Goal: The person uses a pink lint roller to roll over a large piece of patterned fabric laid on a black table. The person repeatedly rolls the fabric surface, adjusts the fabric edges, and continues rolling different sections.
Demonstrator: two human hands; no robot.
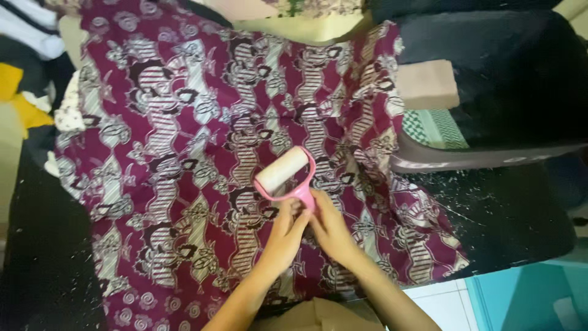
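A pink lint roller [283, 173] with a pale sticky drum lies on a maroon patterned cloth [184, 141] spread over a dark surface. My right hand [329, 225] grips the roller's pink handle from below. My left hand [286, 232] presses against the same handle beside it, its fingers curled onto the handle's base. The drum points up and to the right, resting on the cloth near its middle.
A folded pinkish cloth [427, 84] and a green patterned piece [436, 127] lie at the right on a dark seat [502, 67]. Yellow and white clothes [27, 67] pile at the left. Teal floor [527, 294] shows at lower right. The dark cover [508, 214] is speckled with white bits.
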